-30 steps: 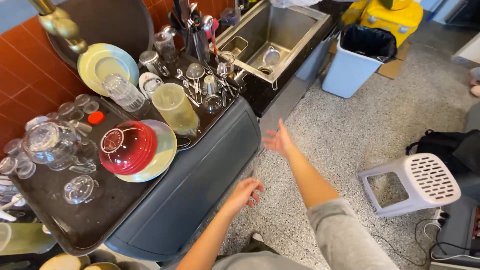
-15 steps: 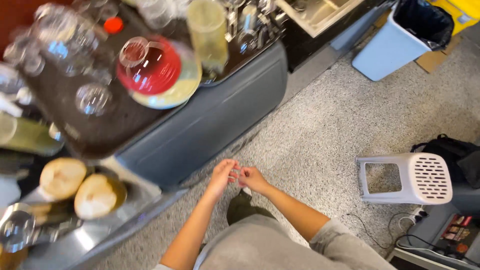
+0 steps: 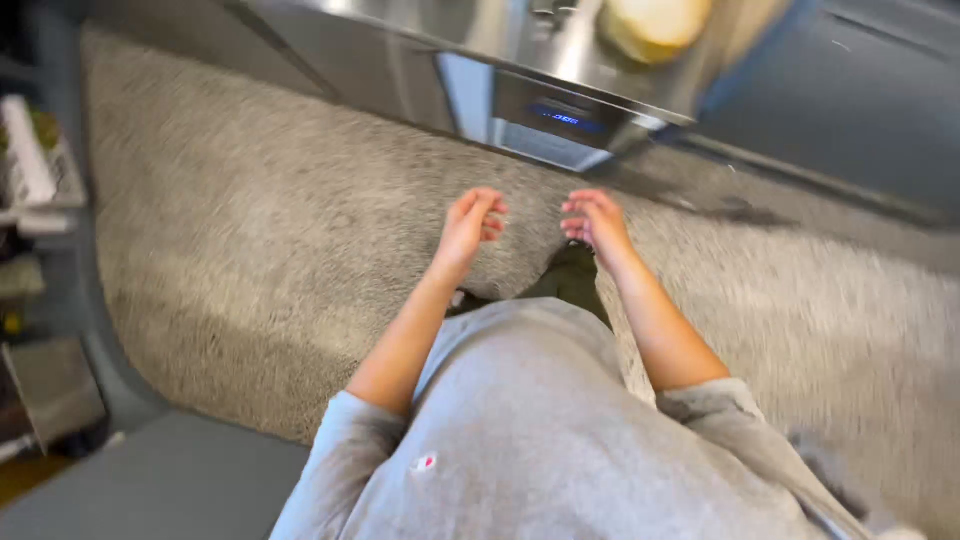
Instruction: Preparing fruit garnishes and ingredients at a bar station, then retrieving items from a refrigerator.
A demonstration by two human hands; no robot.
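My left hand (image 3: pixel 470 222) and my right hand (image 3: pixel 594 218) hang in front of me above the speckled grey floor (image 3: pixel 250 240), a short gap between them. Both hold nothing; the fingers are curled loosely and apart. A grey sweatshirt (image 3: pixel 540 440) covers my body below them. Ahead stands a stainless steel machine (image 3: pixel 520 100) with a small lit blue display (image 3: pixel 565 118). A round pale yellowish object (image 3: pixel 655 22) lies on its top edge.
A dark grey cabinet front (image 3: pixel 850 100) stands at the upper right. Shelves with blurred items (image 3: pixel 30 200) line the left edge. A grey flat surface (image 3: pixel 160 480) fills the lower left corner. The picture is motion-blurred.
The view has swung left, away from the dish tray and the stool, onto the steel machine. My hands, touching half a second ago, are now slightly apart.
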